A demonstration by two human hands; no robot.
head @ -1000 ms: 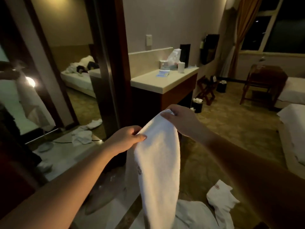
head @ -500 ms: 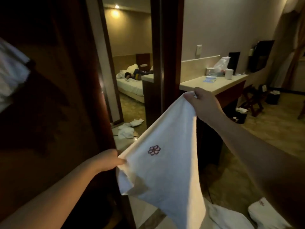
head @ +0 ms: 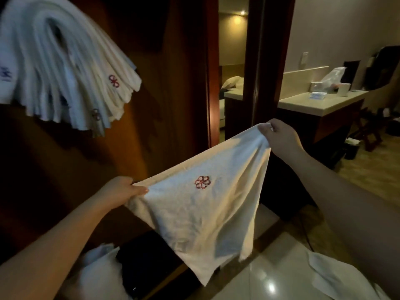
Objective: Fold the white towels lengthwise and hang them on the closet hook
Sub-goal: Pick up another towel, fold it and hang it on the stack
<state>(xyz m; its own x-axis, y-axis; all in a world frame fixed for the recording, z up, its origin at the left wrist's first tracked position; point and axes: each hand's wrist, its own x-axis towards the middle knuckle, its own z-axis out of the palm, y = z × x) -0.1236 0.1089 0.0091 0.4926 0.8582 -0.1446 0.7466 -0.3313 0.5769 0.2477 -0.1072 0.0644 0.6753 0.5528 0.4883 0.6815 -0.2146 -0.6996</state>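
while hands (head: 123, 189) pinch corners, white towel (head: 205, 215) hangs creased.

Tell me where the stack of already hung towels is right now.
The hung towels fan out at the head view's upper left, against the dark wood closet panel, above the left hand.

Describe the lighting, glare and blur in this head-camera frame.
Head view: dim and warm, lit mainly by a ceiling spot seen in the mirror; bright glare patches on the glossy floor tile; the hanging towels at upper left are streaked and bent by the wide-angle edge; the held towel and its red flower logo stay fairly sharp; the closet panel behind carries soft shadows.
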